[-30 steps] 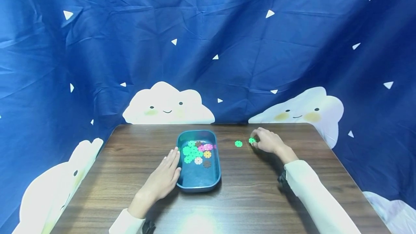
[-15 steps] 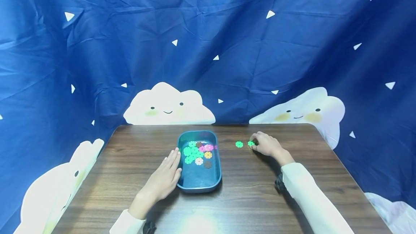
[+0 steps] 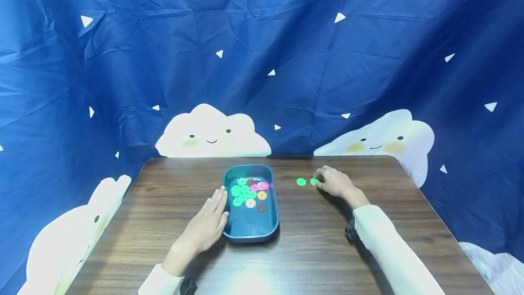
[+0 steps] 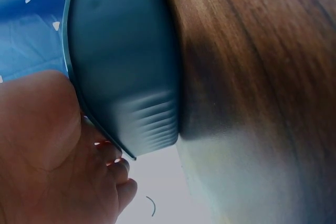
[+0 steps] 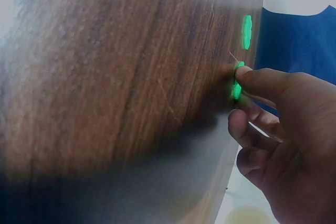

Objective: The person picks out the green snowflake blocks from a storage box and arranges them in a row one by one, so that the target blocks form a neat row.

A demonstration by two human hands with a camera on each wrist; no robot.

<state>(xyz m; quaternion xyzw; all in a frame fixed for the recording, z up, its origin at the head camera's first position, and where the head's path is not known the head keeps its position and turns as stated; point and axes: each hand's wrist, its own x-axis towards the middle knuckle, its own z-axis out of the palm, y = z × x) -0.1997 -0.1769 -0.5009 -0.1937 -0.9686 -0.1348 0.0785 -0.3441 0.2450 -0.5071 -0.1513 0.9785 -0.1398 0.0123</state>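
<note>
Against the left side of a blue tray (image 3: 250, 226) lies my left hand (image 3: 206, 222), its fingers straight along the rim. In the left wrist view, the palm (image 4: 52, 156) touches the tray's outer wall (image 4: 126, 66). Toward the back right of the table, my right hand (image 3: 336, 181) pinches a green flower-shaped plastic disc (image 3: 314, 181) at the tabletop. The right wrist view has the thumb (image 5: 257, 80) over that disc (image 5: 237, 92), with the other fingers curled below. Just left of it lies a second green flower-shaped disc (image 3: 301, 181), a small gap apart.
Inside the tray are several loose flower-shaped discs: green (image 3: 241, 191), pink (image 3: 262, 186), orange (image 3: 261, 195), white (image 3: 250, 203) and brown (image 3: 261, 207). Behind the brown wooden table (image 3: 319, 249) hangs a blue curtain (image 3: 286, 58) with clouds.
The right hand has brought the pinched green disc slightly toward the near side and left, closer to the other green disc. My left hand and the tray have stayed put.
</note>
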